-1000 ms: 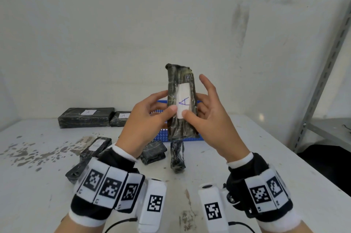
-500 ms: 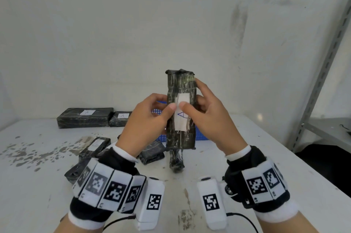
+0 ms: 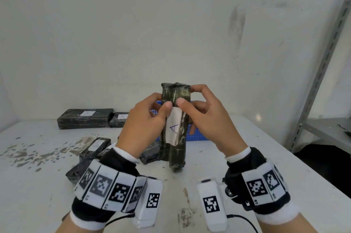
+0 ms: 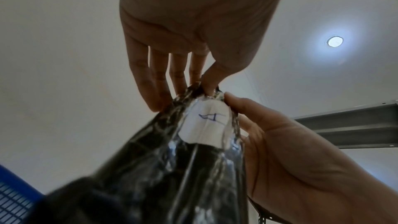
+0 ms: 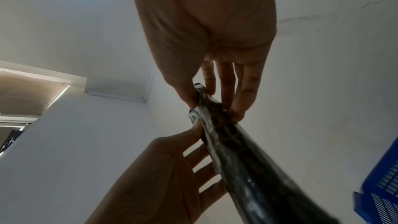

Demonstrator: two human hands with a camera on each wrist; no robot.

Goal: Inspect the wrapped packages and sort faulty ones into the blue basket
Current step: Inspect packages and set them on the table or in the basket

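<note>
Head view shows both hands raised over the worktop [image 3: 237, 156], sharing one wrapped package [image 3: 175, 117] that stands upright between them, its long axis running vertically and its lower end hanging just above the surface. The left hand [image 3: 144, 126] pinches the upper part of the package, thumb on the near face at the top of the white label [image 3: 174, 128], fingers curled behind. The right hand [image 3: 207, 119] does likewise, thumb beside the left thumb and forefinger hooked over the top right corner. The blue basket [image 3: 195, 135] sits directly behind the package, farther from the person, partly hidden by both hands; neither hand looks clearly nearer to it, so a forward reach would probably serve.

The package is a flat, elongated dark block under glossy, wrinkled clear film that catches the light; its top end is folded and crumpled. The label is plain paper with a blue handwritten mark, and it appears to lie crookedly. The basket is hard blue plastic with slotted walls. Other dark wrapped packages [image 3: 85, 119] lie on the worktop to the left, which is white and flecked with worn patches.
</note>
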